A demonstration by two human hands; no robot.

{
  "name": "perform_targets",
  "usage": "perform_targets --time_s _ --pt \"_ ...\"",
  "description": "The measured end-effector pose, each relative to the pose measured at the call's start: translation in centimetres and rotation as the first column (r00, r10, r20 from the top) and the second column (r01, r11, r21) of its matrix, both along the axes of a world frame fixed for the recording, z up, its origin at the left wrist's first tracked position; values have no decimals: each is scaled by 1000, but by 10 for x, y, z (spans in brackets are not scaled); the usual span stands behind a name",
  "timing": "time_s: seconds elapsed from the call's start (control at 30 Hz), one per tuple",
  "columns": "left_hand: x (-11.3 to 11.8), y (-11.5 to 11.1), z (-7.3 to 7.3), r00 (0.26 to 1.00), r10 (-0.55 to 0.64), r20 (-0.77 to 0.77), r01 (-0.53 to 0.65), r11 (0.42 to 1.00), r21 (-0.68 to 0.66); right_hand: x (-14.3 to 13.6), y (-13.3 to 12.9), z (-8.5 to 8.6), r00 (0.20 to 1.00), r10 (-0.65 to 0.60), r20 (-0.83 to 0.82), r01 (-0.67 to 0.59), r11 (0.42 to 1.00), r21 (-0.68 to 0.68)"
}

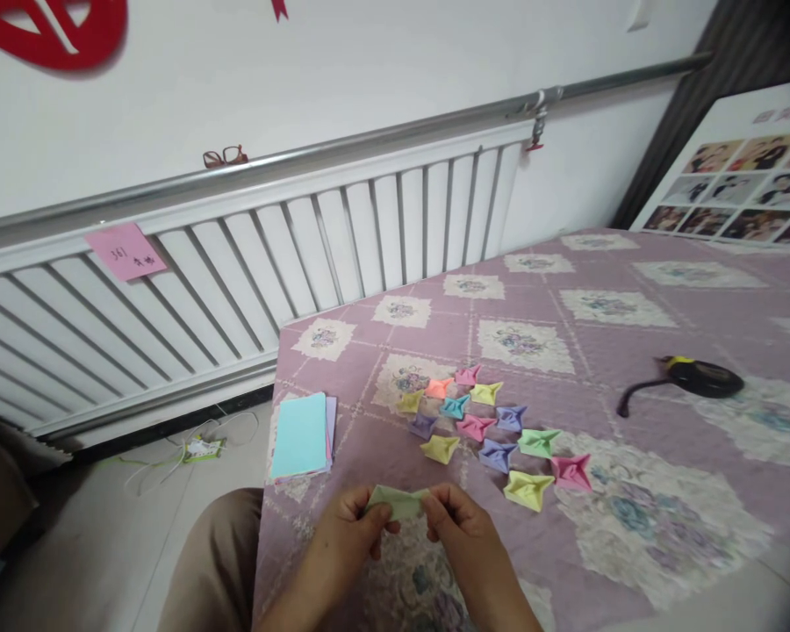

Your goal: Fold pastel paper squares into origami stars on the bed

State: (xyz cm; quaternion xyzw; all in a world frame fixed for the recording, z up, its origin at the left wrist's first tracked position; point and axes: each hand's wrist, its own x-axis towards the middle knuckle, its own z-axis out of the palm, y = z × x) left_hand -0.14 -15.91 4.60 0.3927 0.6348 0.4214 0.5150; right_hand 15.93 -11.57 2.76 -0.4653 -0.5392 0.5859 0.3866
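Between my two hands, near the front of the table, is a folded pale green paper (398, 503). My left hand (355, 524) pinches its left end between thumb and fingers. At the right end, my right hand (451, 516) grips it the same way. Beyond my hands, several small folded paper boats stand in loose rows, among them a yellow boat (527, 490), a pink boat (571, 472) and a purple boat (498, 455). To the left lies a stack of coloured paper (301, 434) with a light blue sheet on top.
A purple floral cloth covers the table (362, 421). On the right sits a black object with a yellow part and a bent arm (704, 377). Behind runs a white radiator (342, 237) bearing a pink note (126, 252). A photo board (737, 175) leans at the back right.
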Motion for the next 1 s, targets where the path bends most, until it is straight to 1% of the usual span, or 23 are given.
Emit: perform_targets --time_s 0.07,0.17,0.27,0.33,0.37,0.4,0.47,0.5,0.53,0.57,0.63,0.73,0.83,1.0 --pt "-3 0 1 999 -36 -12 36 999 17 -1 0 -1 1000 24 -6 -24 1000 -16" --pt "-9 -1 4 996 -85 -23 86 996 31 -1 2 -2 995 102 -16 -103 994 -40" --pt "-16 -1 5 996 -79 -32 80 997 20 -2 3 -1 991 136 6 -135 990 -31" --pt "-18 0 4 999 -41 15 41 999 14 -3 3 -1 993 115 2 -115 993 -32" --pt "-18 0 3 997 5 74 -7 1000 20 -4 3 -1 996 93 -16 -93 995 -40" --pt "-16 0 1 985 74 154 -79 996 28 -5 3 -2 997 65 -41 -67 996 -52" --pt "-8 1 -4 922 225 315 -242 970 16 -7 2 -4 995 -9 -98 1 997 -83" --pt "-2 1 -8 884 288 369 -308 951 -5 -9 2 -6 991 -49 -122 36 994 -100" --pt "5 1 -12 876 300 379 -314 949 -26 -12 1 -7 986 -80 -144 63 991 -120" --pt "12 1 -16 884 282 374 -297 955 -18 -14 0 -8 981 -103 -167 79 986 -145" --pt "25 3 -24 925 194 327 -205 979 -1 -20 -2 -11 965 -127 -228 80 975 -205" --pt "37 10 -32 913 225 342 -247 969 22 -28 -3 -15 936 -126 -327 37 963 -266" --pt "39 16 -35 894 269 358 -294 956 14 -30 -4 -17 932 -118 -343 27 965 -260" --pt "33 17 -35 864 303 403 -337 941 14 -28 -2 -15 969 -63 -238 11 976 -216"
